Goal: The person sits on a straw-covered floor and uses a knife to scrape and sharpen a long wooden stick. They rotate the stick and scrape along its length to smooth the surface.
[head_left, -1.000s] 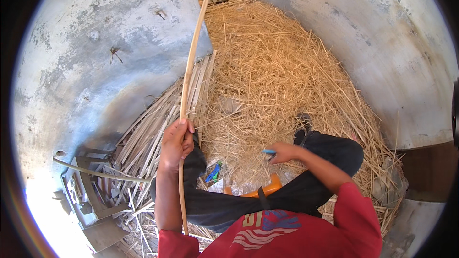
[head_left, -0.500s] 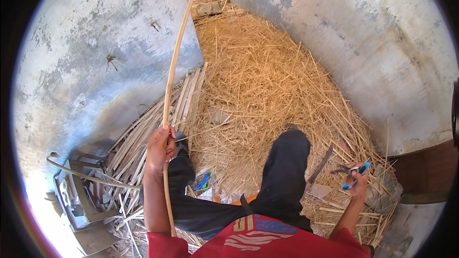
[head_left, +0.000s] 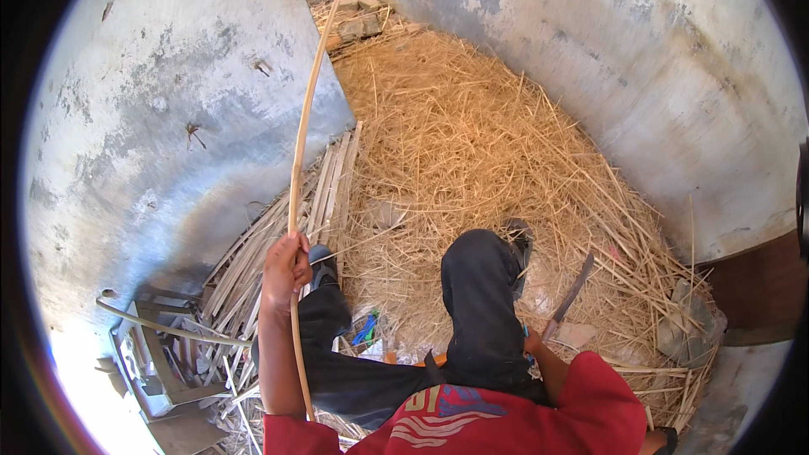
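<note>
My left hand (head_left: 287, 271) is closed around a long, thin bamboo strip (head_left: 298, 156), upright and slightly bowed. The strip's upper end rises past the grey wall's edge, and its lower end runs down beside my forearm. Beside my bent right knee, my right hand (head_left: 534, 342) is largely hidden by the dark trouser leg. Slivers of blue show at its fingers, matching the blue-handled tool with dark curved jaws held earlier; the jaws are now out of sight. A long-bladed knife (head_left: 571, 293) lies close by on the straw, to the right of this hand.
Straw and shavings (head_left: 455, 135) cover the floor between patchy grey walls (head_left: 607, 59). Split bamboo strips (head_left: 333, 181) are stacked at left, beside a wooden frame (head_left: 160, 354). A blue and green item (head_left: 365, 329) lies between my legs. Rubble (head_left: 358, 27) sits at the back.
My right hand has swung inward from the far right to behind my right knee, bringing the blue-handled tool. The knee has shifted left. My left hand still grips the strip, slightly lower in view.
</note>
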A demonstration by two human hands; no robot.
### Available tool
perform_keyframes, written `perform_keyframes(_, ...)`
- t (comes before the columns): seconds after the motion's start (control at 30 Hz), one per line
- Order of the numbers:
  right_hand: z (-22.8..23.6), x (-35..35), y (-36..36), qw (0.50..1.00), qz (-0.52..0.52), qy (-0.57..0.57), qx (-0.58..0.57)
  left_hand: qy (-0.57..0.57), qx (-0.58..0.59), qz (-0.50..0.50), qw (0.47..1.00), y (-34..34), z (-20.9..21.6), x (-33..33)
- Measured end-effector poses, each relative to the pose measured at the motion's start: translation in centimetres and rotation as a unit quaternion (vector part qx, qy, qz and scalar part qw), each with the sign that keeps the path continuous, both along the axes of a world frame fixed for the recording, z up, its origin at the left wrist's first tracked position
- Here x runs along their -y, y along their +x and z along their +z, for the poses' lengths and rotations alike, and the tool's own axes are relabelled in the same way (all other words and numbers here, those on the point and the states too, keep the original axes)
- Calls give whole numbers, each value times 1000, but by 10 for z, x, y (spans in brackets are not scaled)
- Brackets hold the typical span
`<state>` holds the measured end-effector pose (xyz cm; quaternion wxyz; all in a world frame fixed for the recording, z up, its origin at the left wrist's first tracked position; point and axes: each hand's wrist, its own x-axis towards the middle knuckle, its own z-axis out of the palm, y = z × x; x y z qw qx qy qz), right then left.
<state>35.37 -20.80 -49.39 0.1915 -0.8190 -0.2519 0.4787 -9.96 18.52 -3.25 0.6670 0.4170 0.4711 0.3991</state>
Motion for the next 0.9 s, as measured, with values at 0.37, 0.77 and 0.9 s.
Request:
perform_keyframes(0.37,-23,-13,-27,973,-168,72,142,-9,-29,-11,999,8,-10,-2)
perform_keyframes(0.77,-2,-46,-20,858,-490,10,-152,-5,-47,-14,999,30,-6,-5)
perform_keyframes(0.9,-7,-47,-25,904,-403,-25,-141,-6,-57,-16,998,30,-13,-8)
